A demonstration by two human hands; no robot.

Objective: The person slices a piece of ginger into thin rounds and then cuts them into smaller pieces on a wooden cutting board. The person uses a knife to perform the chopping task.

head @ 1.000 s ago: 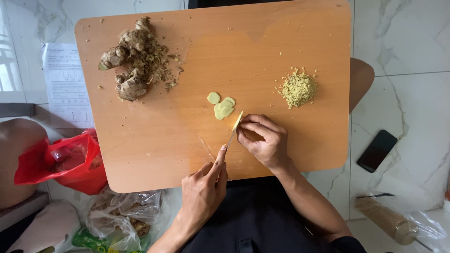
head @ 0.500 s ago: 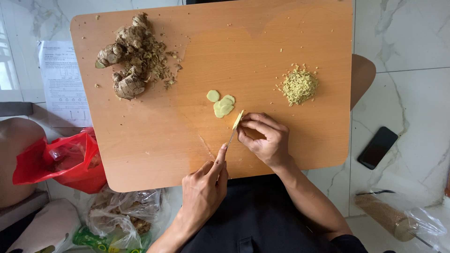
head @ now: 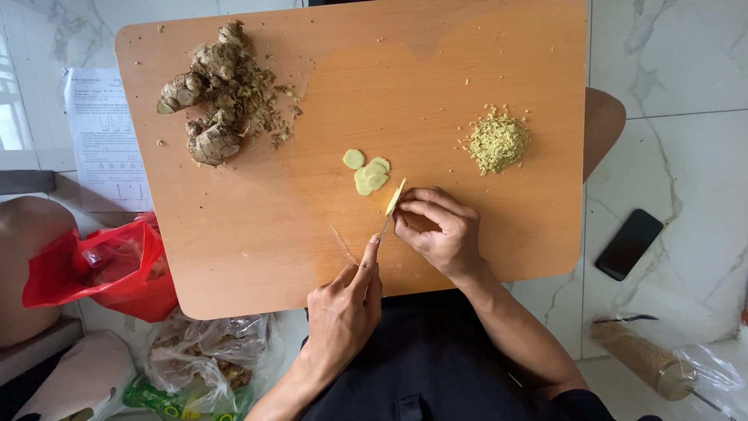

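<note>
From the head camera, looking straight down, a wooden board (head: 234, 234) fills most of the view. At about six o'clock the left hand (head: 343, 308) is closed around a knife (head: 384, 227), forefinger stretched along the back of the blade; the handle is hidden in the fist. Just beside it, toward four o'clock of the board's middle, the right hand (head: 440, 234) curls tightly over a piece of ginger (head: 396, 197), of which only the pale cut face shows at the fingertips. The blade rests against that face.

Touching distance away, at eleven o'clock from the right hand, lie a few thin ginger slices (head: 368, 173), overlapping, with one apart from the rest. At two o'clock on the board sits a small heap of minced ginger (head: 499, 142). At ten o'clock are whole ginger roots (head: 206, 109) among scattered peelings.

Off the board, a red plastic bag (head: 101, 269) lies at eight o'clock and a dark phone (head: 629, 243) at four o'clock on the marble floor.
</note>
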